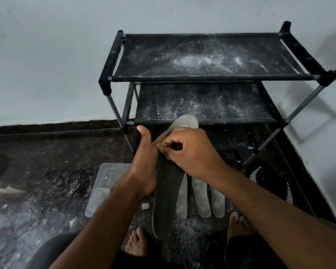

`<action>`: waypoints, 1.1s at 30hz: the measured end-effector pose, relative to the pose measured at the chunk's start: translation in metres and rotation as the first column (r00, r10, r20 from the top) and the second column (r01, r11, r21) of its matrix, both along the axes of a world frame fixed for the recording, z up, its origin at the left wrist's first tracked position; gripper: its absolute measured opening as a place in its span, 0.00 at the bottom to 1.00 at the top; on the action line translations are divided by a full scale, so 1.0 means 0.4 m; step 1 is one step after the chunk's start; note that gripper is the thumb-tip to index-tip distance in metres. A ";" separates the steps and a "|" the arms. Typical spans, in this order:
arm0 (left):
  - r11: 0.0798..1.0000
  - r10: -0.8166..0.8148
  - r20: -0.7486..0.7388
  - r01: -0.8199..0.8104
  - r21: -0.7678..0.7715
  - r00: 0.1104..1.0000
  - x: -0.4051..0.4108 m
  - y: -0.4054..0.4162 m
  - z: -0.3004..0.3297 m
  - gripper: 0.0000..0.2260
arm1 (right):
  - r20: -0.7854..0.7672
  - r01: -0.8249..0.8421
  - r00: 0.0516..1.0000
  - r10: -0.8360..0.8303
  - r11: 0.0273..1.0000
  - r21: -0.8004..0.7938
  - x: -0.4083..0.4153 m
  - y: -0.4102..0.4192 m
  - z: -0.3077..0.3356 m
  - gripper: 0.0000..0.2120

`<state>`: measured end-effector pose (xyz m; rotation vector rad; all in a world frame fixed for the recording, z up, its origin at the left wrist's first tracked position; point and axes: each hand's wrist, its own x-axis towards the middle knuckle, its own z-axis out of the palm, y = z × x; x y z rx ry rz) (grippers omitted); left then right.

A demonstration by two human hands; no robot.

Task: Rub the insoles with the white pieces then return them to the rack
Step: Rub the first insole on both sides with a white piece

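A long dark insole (pixel 166 191) stands almost upright in front of me, its pale whitened tip near the rack's middle shelf. My left hand (pixel 145 162) holds it from the left side, thumb raised. My right hand (pixel 186 150) presses curled fingers against the insole's upper part; the white piece it seems to pinch is hidden. Three whitened insoles (pixel 201 199) lie side by side on the floor behind it. A small white piece (pixel 145 206) lies on the floor beside the held insole. The black shoe rack (pixel 211 77) stands against the wall, its shelves dusted white.
A clear plastic container (pixel 103 189) sits on the dark floor at the left. A black shoe with white stripes (pixel 268 183) rests to the right of the rack's foot. My bare feet (pixel 138 241) stand on powder-strewn floor. White walls close the corner.
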<state>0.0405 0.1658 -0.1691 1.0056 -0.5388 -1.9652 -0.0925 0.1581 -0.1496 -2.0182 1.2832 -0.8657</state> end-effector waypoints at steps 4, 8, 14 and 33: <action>1.000 -0.029 -0.117 0.029 0.000 0.993 0.006 -0.003 -0.003 0.41 | -0.035 0.094 0.994 -0.100 0.986 -0.140 -0.010 -0.019 -0.002 0.02; 0.999 0.035 -0.082 -0.033 0.024 0.996 0.012 -0.007 -0.014 0.33 | -0.015 -0.100 0.995 0.100 0.995 0.012 0.000 0.008 0.002 0.01; 0.999 0.025 -0.072 -0.022 0.039 0.997 0.014 -0.011 -0.004 0.24 | -0.065 0.013 0.998 -0.025 0.984 -0.178 -0.005 -0.011 0.000 0.02; 0.999 0.004 -0.077 -0.001 0.050 0.997 0.002 -0.006 -0.009 0.25 | -0.065 -0.013 0.998 0.005 0.992 -0.124 -0.030 -0.027 0.008 0.02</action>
